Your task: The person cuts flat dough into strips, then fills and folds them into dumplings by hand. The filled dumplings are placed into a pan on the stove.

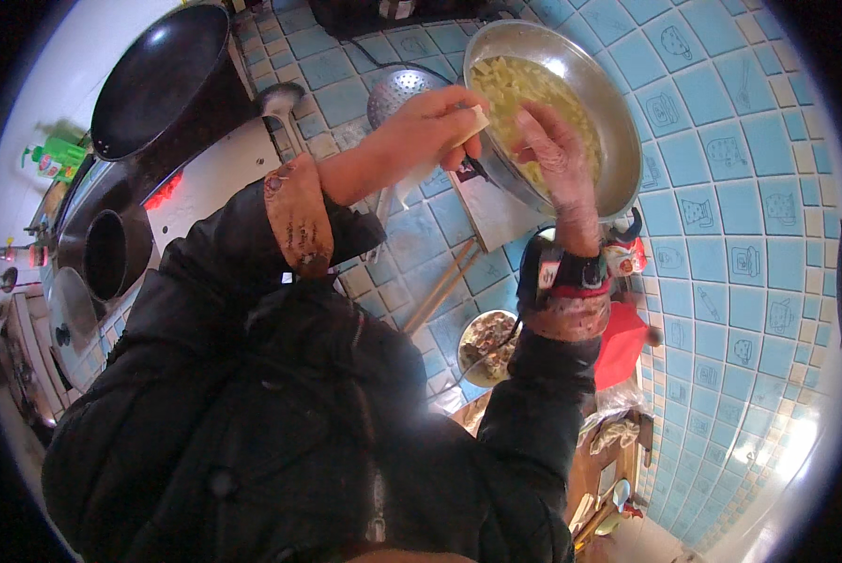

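Note:
My left hand (438, 127) is at the near left rim of a wide steel pan (621, 169), pinching a pale strip that looks like dough (474, 127). A thin pale length (410, 190) hangs below that hand, blurred. Over the pan's inside is my right hand (558, 158), fingers bent and blurred by motion; whether it holds anything cannot be made out. Yellowish broth with many pale flat pieces (494, 77) fills the bottom of the pan. Beneath my hands, part of a white board (498, 211) shows beside the pan.
A perforated steel skimmer (396, 91) and a ladle (280, 105) lie left of the pan. Wooden chopsticks (440, 288) rest on the tiles near a bowl of mixed food (490, 345). A large black wok (164, 84) stands at far left. A red package (618, 345) sits by my right forearm.

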A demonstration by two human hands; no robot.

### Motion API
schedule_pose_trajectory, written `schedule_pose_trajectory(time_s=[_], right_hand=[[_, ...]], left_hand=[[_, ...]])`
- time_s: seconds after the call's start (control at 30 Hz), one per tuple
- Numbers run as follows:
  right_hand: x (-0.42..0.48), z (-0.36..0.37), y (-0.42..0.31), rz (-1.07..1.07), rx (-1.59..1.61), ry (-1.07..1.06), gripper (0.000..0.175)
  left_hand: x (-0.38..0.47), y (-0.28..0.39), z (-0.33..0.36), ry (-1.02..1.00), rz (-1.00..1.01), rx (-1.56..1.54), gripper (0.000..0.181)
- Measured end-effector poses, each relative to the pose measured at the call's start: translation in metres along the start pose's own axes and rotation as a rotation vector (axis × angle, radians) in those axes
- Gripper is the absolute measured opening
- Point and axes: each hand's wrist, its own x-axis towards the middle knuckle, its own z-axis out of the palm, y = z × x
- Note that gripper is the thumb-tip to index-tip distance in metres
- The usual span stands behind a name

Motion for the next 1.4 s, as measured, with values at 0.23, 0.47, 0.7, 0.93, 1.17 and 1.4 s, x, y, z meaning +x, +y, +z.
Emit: schedule_pose_trajectory(time_s=[0.23, 0.47, 0.7, 0.93, 1.17, 1.4], right_hand=[[-0.024, 0.029, -0.026, -0.243, 0.085, 0.062, 0.026], [0.005, 0.004, 0.004, -0.055, -0.748, 0.472, 0.038], [-0.017, 0.023, -0.013, -0.219, -0.037, 0.174, 0.025], [0.006, 0.003, 0.001, -0.318, -0.345, 0.377, 0.025], [-0.023, 0.024, -0.026, -0.188, 0.139, -0.077, 0.022], [0.005, 0.006, 0.012, -0.287, -0.941, 0.422, 0.027]], left_hand=[[0.002, -0.001, 0.002, -0.072, 0.02, -0.025, 0.023], [-0.002, 0.005, -0.004, -0.06, 0.017, -0.019, 0.017], [0.0, 0.005, 0.003, -0.061, -0.004, 0.039, 0.019], [0.0, 0.011, 0.0, -0.026, 0.018, 0.081, 0.023], [0.001, 0.0, 0.007, 0.0, 0.069, -0.075, 0.023], [-0.004, 0.004, -0.004, -0.132, -0.001, 0.002, 0.017]])
